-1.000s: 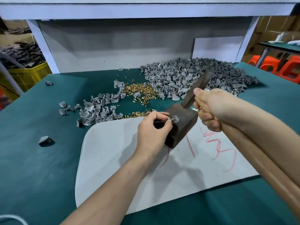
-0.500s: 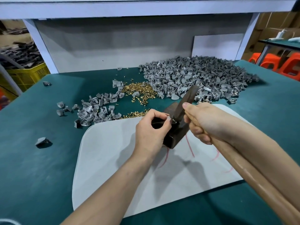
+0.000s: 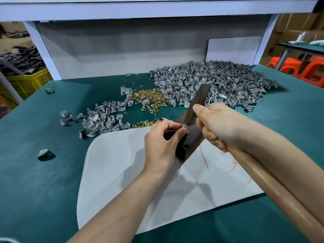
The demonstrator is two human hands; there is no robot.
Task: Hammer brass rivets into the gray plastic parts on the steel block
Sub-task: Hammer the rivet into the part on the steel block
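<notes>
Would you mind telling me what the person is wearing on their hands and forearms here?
Nothing is worn that I can see: the left hand and right hand are ungloved, and the left forearm and right forearm are bare to the picture's edge, with no sleeve, watch or wristband. Visible nails look short.

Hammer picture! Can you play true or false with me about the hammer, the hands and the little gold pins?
1. The right hand holds the hammer. True.
2. The left hand pinches a small gray part on the steel block. True.
3. The brass rivets sit in a bowl. False: they lie loose on the green table.
4. The biggest pile of gray parts is at the far right. True.
5. The steel block stands on bare table. False: it stands on the white mat.
</notes>
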